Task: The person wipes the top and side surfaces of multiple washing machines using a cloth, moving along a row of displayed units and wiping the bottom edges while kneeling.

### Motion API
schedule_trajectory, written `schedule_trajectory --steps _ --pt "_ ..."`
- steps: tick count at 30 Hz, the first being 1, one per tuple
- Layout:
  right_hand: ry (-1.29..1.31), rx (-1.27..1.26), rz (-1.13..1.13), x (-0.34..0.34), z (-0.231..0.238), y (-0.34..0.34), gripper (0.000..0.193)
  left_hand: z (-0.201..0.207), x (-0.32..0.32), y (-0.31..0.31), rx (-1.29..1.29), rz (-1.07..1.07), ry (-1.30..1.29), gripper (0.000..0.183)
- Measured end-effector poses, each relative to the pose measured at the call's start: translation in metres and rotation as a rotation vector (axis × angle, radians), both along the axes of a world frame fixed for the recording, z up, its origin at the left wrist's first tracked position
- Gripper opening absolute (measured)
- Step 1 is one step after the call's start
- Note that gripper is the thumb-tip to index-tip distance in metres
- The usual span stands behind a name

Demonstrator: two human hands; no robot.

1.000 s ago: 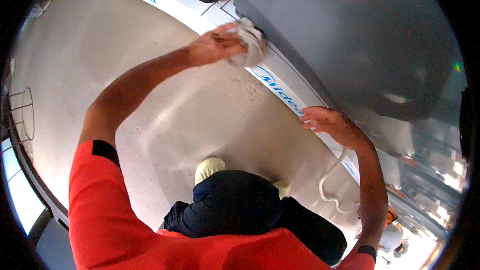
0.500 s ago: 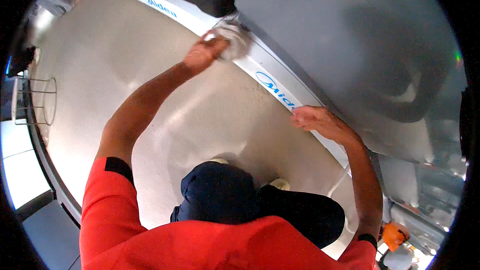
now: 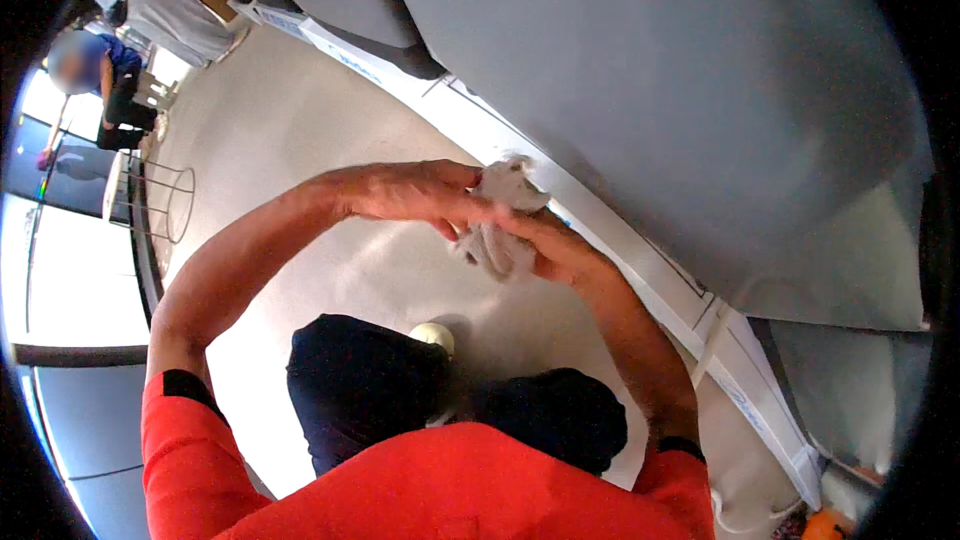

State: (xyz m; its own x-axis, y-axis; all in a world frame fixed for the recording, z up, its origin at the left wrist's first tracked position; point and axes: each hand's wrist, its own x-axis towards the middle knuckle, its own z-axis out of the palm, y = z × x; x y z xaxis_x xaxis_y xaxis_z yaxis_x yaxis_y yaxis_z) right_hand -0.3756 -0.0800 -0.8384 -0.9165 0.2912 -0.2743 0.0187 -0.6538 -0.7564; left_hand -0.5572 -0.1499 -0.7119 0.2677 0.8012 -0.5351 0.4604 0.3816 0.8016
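A crumpled whitish cloth (image 3: 512, 186) is bunched between my two hands, in front of my knees. My left hand (image 3: 415, 194) reaches in from the left and grips the cloth, with its fingers curled round it. From the right, my right hand (image 3: 555, 243) meets it and closes on the same cloth; its fingers overlap those of the left and are partly hidden. Just beyond the hands runs a long white base strip (image 3: 635, 265) with blue print, along the foot of large grey panels (image 3: 650, 90).
Pale floor (image 3: 280, 100) stretches to the left. A thin metal frame with a round ring (image 3: 185, 205) stands near bright glass panels (image 3: 70, 270). Another person (image 3: 122, 80) is at the far left. Something orange (image 3: 828, 524) lies at the lower right.
My left hand has drawn the cloth back from the white strip toward me. My right hand has moved left and now grips it too. The view has shifted.
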Motion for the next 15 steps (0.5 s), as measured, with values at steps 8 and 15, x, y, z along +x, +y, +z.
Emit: schedule_trajectory --steps 8,15 --pt "-0.097 0.195 -0.071 0.049 0.003 0.016 0.063 0.115 0.093 0.031 0.453 -0.678 0.402 0.043" --pt "-0.295 0.662 -0.585 0.103 0.047 0.005 0.066 0.127 0.112 0.029 0.815 -0.809 0.199 0.030"
